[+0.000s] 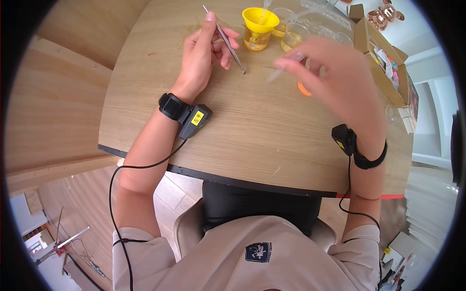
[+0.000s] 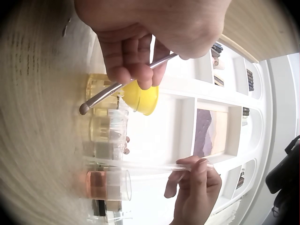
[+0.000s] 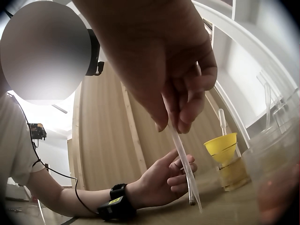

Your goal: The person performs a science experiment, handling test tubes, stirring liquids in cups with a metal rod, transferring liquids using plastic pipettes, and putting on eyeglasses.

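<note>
My left hand (image 1: 199,56) holds a slim metallic brush (image 1: 228,46) slanting across its fingers, the brown rounded tip (image 2: 84,108) pointing down toward the table. Between thumb and fingers, my right hand (image 1: 335,68) pinches a clear plastic dropper (image 3: 184,161), thin end downward, over the table. Past my left fingertips stands a beaker of yellow liquid (image 1: 256,42) with a yellow funnel (image 1: 250,19) on top. A second dropper (image 3: 222,119) leans in that funnel. Close by my right hand is a cup of orange liquid (image 2: 96,184), mostly covered by the hand in the head view.
Clear cups with yellow liquid (image 1: 291,42) stand right of the funnel, near a clear plastic rack (image 1: 325,14). An open cardboard box (image 1: 365,46) of small items sits along the right side of the wooden table (image 1: 233,121). A shiny copper-coloured figure (image 1: 386,17) is behind.
</note>
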{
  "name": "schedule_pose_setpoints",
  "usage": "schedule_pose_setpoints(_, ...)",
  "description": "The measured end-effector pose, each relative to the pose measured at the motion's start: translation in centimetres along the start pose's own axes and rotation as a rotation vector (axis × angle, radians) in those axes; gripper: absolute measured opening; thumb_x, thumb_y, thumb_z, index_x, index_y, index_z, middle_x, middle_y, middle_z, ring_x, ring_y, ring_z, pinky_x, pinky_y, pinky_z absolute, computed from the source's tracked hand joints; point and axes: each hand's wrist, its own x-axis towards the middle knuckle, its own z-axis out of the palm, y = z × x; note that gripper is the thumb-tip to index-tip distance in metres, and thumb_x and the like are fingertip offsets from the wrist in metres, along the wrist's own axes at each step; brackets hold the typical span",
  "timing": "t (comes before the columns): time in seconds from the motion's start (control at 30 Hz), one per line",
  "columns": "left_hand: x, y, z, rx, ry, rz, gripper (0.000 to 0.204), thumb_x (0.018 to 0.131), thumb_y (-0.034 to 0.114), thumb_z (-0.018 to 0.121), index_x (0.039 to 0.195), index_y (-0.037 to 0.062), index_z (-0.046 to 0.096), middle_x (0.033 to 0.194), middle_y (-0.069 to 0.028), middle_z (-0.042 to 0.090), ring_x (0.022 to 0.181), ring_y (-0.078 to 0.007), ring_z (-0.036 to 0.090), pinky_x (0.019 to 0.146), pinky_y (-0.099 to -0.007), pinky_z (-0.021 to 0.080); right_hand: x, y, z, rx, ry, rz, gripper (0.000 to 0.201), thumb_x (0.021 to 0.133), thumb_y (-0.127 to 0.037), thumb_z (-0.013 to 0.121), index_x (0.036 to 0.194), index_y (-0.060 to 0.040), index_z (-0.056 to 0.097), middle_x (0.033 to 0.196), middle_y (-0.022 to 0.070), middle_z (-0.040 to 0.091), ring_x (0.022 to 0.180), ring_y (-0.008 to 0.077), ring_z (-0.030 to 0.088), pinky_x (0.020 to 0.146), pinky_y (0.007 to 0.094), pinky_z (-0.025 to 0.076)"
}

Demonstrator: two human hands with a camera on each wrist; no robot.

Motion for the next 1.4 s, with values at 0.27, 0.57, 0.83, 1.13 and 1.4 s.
schedule_pose_setpoints(0.27, -0.1, 0.2, 0.2, 0.013, 0.004, -0.001, 0.062, 0.108, 0.053, 0.036, 0.1, -0.0009, 0.066, 0.081, -0.0069, 0.064, 0.054, -0.0112, 0.047, 0.052, -0.0276, 0.043, -0.1, 0.6, 0.3, 0.014, -0.066, 0.001, 0.03, 0.087, -0.037, 0.075, 0.082, -0.0081, 0.071, 0.065, 0.0064, 0.061, 0.057, 0.0227, 0.057, 0.054, 0.035, 0.042)
schedule_pose_setpoints(0.57, 0.0, 0.2, 0.1, 0.017, 0.007, -0.016, 0.063, 0.107, 0.053, 0.036, 0.099, -0.0009, 0.066, 0.08, -0.0068, 0.064, 0.053, -0.0113, 0.047, 0.051, -0.0277, 0.043, 0.1, 0.7, -0.2, 0.003, -0.123, -0.019, 0.019, 0.085, -0.023, 0.08, 0.089, -0.0048, 0.075, 0.062, 0.0026, 0.057, 0.053, 0.0093, 0.046, 0.049, 0.0265, 0.035)
schedule_pose_setpoints(0.83, 0.0, 0.3, 0.2, 0.027, 0.018, -0.023, 0.062, 0.108, 0.053, 0.037, 0.099, -0.0007, 0.066, 0.08, -0.0065, 0.064, 0.053, -0.0109, 0.047, 0.051, -0.0279, 0.042, 0.2, 1.2, 0.1, 0.063, -0.022, 0.01, 0.028, 0.088, -0.035, 0.074, 0.083, -0.0069, 0.072, 0.064, 0.0063, 0.063, 0.058, 0.0167, 0.058, 0.052, 0.0324, 0.041)
schedule_pose_setpoints(1.13, 0.0, 0.2, 0.2, 0.019, 0.011, -0.013, 0.061, 0.108, 0.052, 0.037, 0.098, -0.0003, 0.067, 0.08, -0.007, 0.064, 0.053, -0.0109, 0.046, 0.051, -0.0278, 0.042, 0.4, 0.5, -1.3, 0.027, -0.175, 0.098, 0.024, 0.09, -0.029, 0.074, 0.087, -0.0046, 0.073, 0.063, 0.0041, 0.058, 0.048, 0.0124, 0.048, 0.049, 0.0298, 0.036)
schedule_pose_setpoints(1.4, 0.2, 0.1, 0.1, 0.014, 0.014, -0.004, 0.064, 0.106, 0.054, 0.041, 0.097, -0.0028, 0.067, 0.079, -0.0082, 0.065, 0.052, -0.0109, 0.048, 0.05, -0.0275, 0.043, 0.4, 1.7, -0.5, 0.078, -0.071, 0.052, 0.029, 0.091, -0.034, 0.072, 0.085, -0.006, 0.072, 0.061, 0.0069, 0.059, 0.046, 0.0172, 0.052, 0.048, 0.0327, 0.038)
